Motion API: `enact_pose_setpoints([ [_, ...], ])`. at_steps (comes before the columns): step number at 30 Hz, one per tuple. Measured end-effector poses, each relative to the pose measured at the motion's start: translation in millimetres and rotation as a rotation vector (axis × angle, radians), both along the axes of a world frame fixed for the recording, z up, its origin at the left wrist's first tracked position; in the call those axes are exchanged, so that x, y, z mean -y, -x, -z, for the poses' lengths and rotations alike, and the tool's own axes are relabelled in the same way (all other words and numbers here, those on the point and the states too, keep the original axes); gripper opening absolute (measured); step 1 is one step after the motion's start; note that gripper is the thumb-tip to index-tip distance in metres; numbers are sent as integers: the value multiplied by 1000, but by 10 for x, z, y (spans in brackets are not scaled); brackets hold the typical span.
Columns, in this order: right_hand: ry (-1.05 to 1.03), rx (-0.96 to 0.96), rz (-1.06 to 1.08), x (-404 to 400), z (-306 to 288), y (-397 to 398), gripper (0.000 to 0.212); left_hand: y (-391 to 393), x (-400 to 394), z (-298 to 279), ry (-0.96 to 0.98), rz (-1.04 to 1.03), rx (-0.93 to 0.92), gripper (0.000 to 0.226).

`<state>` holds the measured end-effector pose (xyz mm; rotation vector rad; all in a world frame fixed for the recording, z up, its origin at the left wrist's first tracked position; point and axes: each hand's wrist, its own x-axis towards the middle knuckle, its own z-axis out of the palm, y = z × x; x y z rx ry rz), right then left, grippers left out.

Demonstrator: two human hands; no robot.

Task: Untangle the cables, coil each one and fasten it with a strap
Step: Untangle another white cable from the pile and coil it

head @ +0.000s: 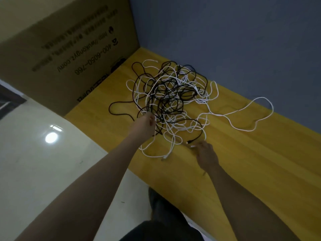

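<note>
On the yellow table [225,171]: your tangle of black and white cables [168,94] lies near its far left end, beside the cardboard box [69,54].
Left hand [147,122]: your arm is stretched forward, fingers clenched on strands at the tangle's near edge.
Right hand [206,153]: lower, at the table, fingertips at a black cable end [189,141]; whether you're pinching it is unclear.
Hard to see: which cable your left hand grips.

— Dim in here, isn't it? The floor [52,153] throws back one bright glare spot, probably a ceiling lamp.

— Yes, and soft all over. The box [69,49] print smears, and straight edges bow toward the corners.
</note>
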<state>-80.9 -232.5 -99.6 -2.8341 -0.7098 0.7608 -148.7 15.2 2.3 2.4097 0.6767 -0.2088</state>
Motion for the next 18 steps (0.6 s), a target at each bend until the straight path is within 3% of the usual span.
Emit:
enact_pose_setpoints([
  [5,-254,85,127,-47,42,-31,21,-422,-304,52,-8,111,-5,17],
  [9,-466,384,206,-273,-152,-62,13,-673,-501,92,26,248,13,16],
  [11,-528,444,261,-474,-327,-134,13,-815,-577,90,59,338,33,18],
  [15,-720,247,349,-905,-664,-248,15,-1082,-581,-10,198,629,81,34],
  [18,-777,251,381,-1169,-837,-343,18,-1263,-590,-120,212,837,127,40],
])
